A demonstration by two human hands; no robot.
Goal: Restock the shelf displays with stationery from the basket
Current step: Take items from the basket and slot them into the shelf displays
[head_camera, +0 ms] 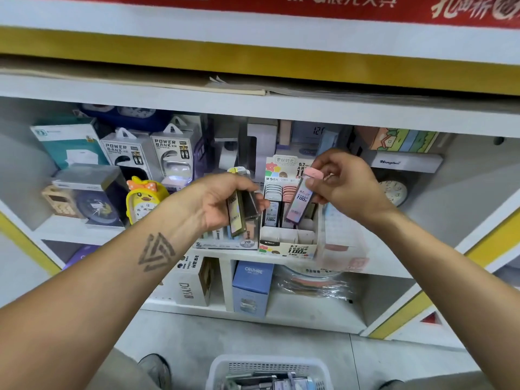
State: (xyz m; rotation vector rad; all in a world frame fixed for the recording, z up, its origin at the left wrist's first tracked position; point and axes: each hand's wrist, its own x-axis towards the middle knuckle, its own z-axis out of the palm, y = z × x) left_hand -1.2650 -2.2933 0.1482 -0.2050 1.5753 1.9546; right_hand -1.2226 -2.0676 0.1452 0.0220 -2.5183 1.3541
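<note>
My left hand (222, 201) grips a small bunch of flat pencil-lead cases (240, 209), one with a yellow cap, held just left of the display box. My right hand (346, 182) pinches a single pink-capped lead case (301, 197) at its top end, tilted over the white cardboard display box (287, 243) on the middle shelf. That box holds rows of grey-capped and pink-capped cases at its back; its front slots show bare cardboard. On the floor at the bottom edge stands the white plastic basket (225, 367) with more cases inside.
Power bank packs (171, 153) and a yellow duck alarm clock (142, 201) stand left of the display. A second lead display (225, 243) sits beside the box. A round clock (392, 192) is at right. Boxes fill the lower shelf (253, 288). My shoes flank the basket.
</note>
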